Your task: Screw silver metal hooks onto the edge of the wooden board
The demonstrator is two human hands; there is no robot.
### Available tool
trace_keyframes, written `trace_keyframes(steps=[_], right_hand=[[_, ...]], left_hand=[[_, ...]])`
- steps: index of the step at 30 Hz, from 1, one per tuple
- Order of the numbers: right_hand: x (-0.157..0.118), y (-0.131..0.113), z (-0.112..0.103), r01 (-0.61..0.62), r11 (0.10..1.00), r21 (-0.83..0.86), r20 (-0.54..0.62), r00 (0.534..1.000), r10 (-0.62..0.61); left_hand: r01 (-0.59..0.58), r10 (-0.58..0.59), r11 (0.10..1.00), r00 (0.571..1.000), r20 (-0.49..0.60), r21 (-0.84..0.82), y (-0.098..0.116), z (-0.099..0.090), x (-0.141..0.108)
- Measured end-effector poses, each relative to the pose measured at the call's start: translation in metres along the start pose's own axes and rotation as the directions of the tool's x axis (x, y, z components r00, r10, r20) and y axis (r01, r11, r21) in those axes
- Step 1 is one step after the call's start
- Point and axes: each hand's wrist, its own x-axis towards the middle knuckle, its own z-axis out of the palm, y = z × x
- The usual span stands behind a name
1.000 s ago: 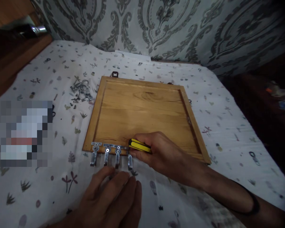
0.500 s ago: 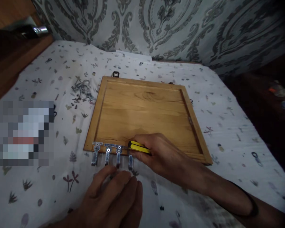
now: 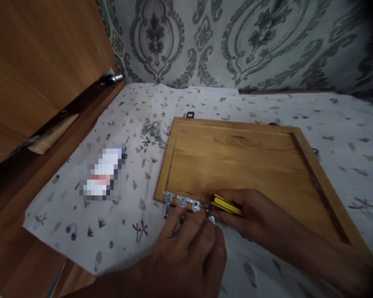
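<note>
A square wooden board [image 3: 245, 161] with a raised rim lies on a white patterned cloth [image 3: 121, 223]. Several silver metal hooks [image 3: 182, 203] are fixed along its near edge. My right hand [image 3: 251, 215] grips a yellow and black screwdriver [image 3: 225, 204] with its tip at the rightmost hook [image 3: 209, 213]. My left hand [image 3: 189, 248] rests on the cloth just below the hooks, with its fingertips touching them and covering their lower ends.
A pile of loose metal hooks and screws [image 3: 152, 134] lies left of the board's far corner. A blurred-out object [image 3: 101, 171] lies on the cloth further left. A wooden cabinet [image 3: 34, 74] stands at the left, patterned wallpaper [image 3: 236, 41] behind.
The view has swung to the left, bringing the wooden cabinet into sight. My left hand has moved up from the cloth onto the hooks. My right hand still holds the screwdriver at the rightmost hook.
</note>
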Motion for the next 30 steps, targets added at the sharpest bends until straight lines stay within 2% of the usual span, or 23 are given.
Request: trace_keyframes(steps=[6, 11, 17, 23, 30], right_hand=[[0.000, -0.003, -0.001, 0.010, 0.996, 0.092, 0.041, 0.999, -0.014], [-0.003, -0.002, 0.001, 0.036, 0.997, 0.073, -0.003, 0.999, -0.036], [-0.002, 0.004, 0.002, 0.074, 0.996, 0.048, 0.002, 0.997, -0.074], [-0.005, 0.002, 0.003, 0.151, 0.988, 0.036, -0.075, 0.986, -0.148], [-0.010, 0.001, 0.003, 0.095, 0.991, 0.095, -0.097, 0.992, -0.086]], left_hand=[[-0.037, 0.039, 0.998, 0.999, -0.038, 0.048, -0.001, 0.007, -0.001], [-0.029, 0.032, 0.998, 0.998, -0.059, 0.058, 0.000, 0.010, 0.001], [-0.048, 0.056, 0.995, 0.994, -0.098, 0.082, 0.001, 0.013, 0.004], [-0.075, 0.081, 0.995, 0.994, -0.080, 0.070, 0.001, 0.009, 0.002], [-0.139, 0.142, 0.989, 0.989, -0.041, 0.058, -0.002, 0.006, -0.002]])
